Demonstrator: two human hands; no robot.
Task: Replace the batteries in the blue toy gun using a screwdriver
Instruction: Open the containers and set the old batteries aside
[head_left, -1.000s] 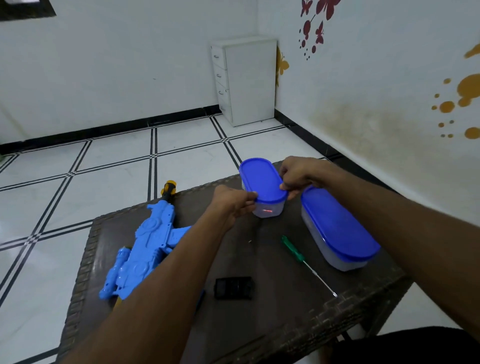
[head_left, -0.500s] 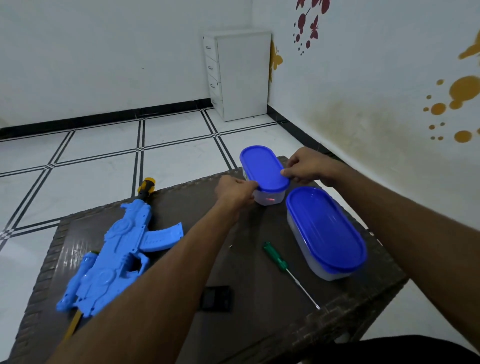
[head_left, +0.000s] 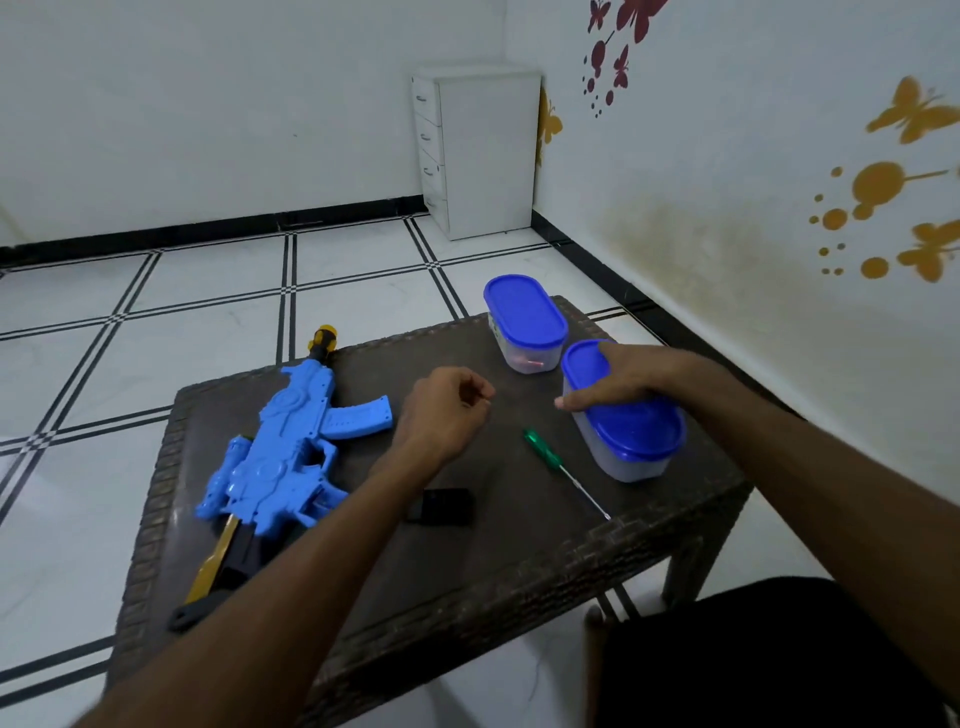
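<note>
Fingers of the right hand (head_left: 631, 375) lie spread on the nearer lidded container (head_left: 626, 423); the left hand (head_left: 448, 410) hangs loosely curled, empty. Blue toy gun (head_left: 283, 452) lies left, screwdriver (head_left: 558, 466) between (cover apparently off). Likely fetching fresh batteries: lift that lid next.

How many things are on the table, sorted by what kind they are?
Boxes with blue lids: 2, the far box and the near box
Toy guns: 1, the blue toy gun
Screwdrivers: 1, the green screwdriver
Small black covers: 1, the black cover
Total: 5
</note>
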